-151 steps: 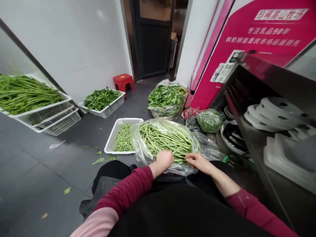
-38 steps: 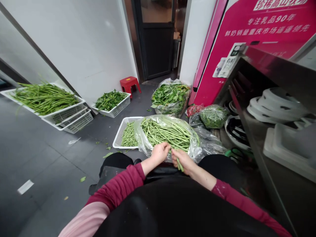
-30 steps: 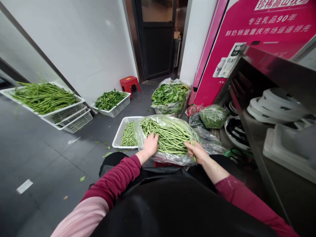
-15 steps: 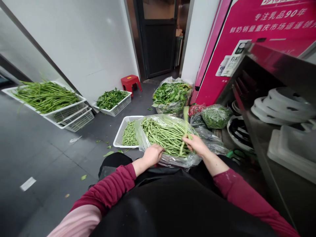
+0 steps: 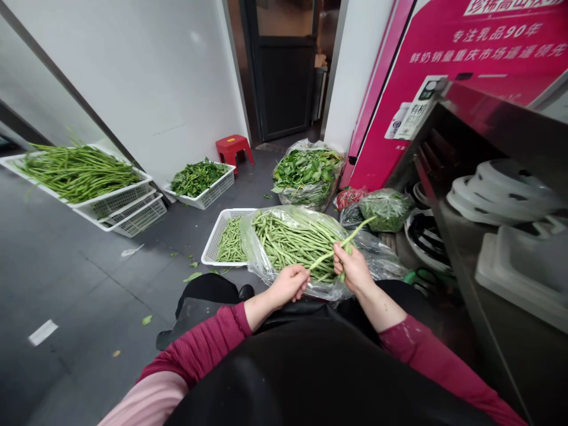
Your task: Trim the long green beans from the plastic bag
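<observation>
Overpulling could snap the long pale-green bean that the bare left hand and bare right hand both grasp.

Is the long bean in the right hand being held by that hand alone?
No, the left hand pinches one end of the long bean while the right hand grips it farther along.

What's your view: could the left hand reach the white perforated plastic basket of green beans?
Likely yes: the clear plastic bag leaves the basket partly uncovered, though the left hand holds a bean.
</observation>
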A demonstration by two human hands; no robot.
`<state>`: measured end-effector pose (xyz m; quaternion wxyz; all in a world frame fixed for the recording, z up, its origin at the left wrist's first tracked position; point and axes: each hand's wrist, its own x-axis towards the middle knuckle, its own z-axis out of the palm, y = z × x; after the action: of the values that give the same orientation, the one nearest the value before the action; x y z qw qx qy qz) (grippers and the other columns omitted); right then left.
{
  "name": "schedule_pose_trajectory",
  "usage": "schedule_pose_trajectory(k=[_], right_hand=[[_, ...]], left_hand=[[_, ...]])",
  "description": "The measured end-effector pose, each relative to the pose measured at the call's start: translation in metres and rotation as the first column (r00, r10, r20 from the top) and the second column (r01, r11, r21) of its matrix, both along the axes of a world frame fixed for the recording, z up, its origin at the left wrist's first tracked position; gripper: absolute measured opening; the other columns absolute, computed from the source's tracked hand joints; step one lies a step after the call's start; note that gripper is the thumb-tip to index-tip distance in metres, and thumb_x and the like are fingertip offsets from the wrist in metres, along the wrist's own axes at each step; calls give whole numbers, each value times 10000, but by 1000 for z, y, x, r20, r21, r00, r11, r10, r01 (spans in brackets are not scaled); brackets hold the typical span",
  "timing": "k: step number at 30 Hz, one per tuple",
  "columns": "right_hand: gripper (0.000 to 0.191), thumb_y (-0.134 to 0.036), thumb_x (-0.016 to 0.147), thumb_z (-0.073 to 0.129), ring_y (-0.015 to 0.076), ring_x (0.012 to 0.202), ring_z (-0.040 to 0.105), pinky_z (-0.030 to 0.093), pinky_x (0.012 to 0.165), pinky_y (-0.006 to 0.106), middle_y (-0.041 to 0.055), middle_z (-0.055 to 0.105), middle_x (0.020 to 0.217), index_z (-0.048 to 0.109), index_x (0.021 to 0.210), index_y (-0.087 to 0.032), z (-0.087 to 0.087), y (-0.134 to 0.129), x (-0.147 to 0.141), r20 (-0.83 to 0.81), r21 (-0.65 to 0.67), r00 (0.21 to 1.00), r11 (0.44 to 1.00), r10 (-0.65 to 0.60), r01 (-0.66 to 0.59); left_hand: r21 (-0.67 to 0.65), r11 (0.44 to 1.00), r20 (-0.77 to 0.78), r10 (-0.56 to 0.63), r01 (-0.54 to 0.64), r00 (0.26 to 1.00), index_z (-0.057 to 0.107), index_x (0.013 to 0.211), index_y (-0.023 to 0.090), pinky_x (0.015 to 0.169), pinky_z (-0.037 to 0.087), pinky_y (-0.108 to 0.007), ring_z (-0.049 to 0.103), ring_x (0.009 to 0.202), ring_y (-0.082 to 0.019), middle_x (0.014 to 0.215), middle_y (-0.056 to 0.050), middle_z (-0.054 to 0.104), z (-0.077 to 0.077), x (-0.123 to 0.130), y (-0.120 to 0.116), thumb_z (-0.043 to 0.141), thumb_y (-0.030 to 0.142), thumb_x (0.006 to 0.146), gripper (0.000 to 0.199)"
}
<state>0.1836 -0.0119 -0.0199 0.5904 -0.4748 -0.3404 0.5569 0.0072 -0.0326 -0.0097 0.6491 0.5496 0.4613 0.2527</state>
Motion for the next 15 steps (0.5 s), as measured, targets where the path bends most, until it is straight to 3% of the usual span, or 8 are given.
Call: schedule_pose_trajectory(k=[3, 7, 9, 11, 13, 15], right_hand=[[275, -403, 678, 609, 28, 323, 294, 235, 309, 163, -84, 404, 495, 460, 807, -210, 4, -4, -3, 6, 17, 1000, 1000, -12, 11], [298, -415, 669, 614, 26, 322, 289, 236, 307, 164, -85, 402, 497, 453, 814, -210, 5, -6, -6, -1, 9, 1000, 1000, -23, 23], [304, -418, 661, 621, 22, 323, 289, 233, 306, 161, -84, 403, 509, 451, 800, -208, 3, -6, -7, -26, -20, 1000, 1000, -13, 13], [306, -416, 649, 633, 16, 327, 296, 226, 304, 155, -79, 408, 528, 445, 757, -200, 0, -5, -9, -76, -83, 996, 996, 37, -44], [318, -413, 635, 647, 14, 331, 310, 223, 302, 153, -73, 417, 546, 431, 713, -192, -5, -5, -10, -131, -156, 987, 982, 90, -110], [321, -416, 635, 646, 21, 336, 330, 229, 297, 158, -64, 432, 554, 426, 695, -188, -8, -4, -10, -157, -180, 981, 974, 113, -141]], left_hand=[[13, 999, -56, 37, -37, 998, 451, 714, 150, 281, 229, -132, 344, 310, -33, 481, 73, 404, -4, 1, 1, 447, 465, 742, 316], [75, 994, -65, -70, 75, 995, 510, 808, 146, 328, 266, -148, 361, 347, -35, 541, 55, 449, -2, -1, 0, 420, 420, 764, 292], [195, 971, -115, -117, 138, 987, 550, 782, 134, 390, 311, -165, 385, 398, -46, 540, 37, 459, 7, -3, -3, 404, 375, 778, 282], [389, 898, -171, -150, 207, 974, 578, 716, 128, 495, 369, -188, 449, 504, -73, 580, 3, 506, 17, -3, -7, 423, 308, 767, 243], [549, 779, -233, -206, 304, 950, 588, 654, 135, 597, 391, -205, 491, 613, -99, 649, -24, 554, 24, -3, -8, 446, 247, 739, 201], [592, 724, -340, -173, 353, 924, 584, 597, 144, 621, 384, -210, 492, 620, -106, 630, -20, 559, 22, -4, -1, 433, 247, 742, 234]])
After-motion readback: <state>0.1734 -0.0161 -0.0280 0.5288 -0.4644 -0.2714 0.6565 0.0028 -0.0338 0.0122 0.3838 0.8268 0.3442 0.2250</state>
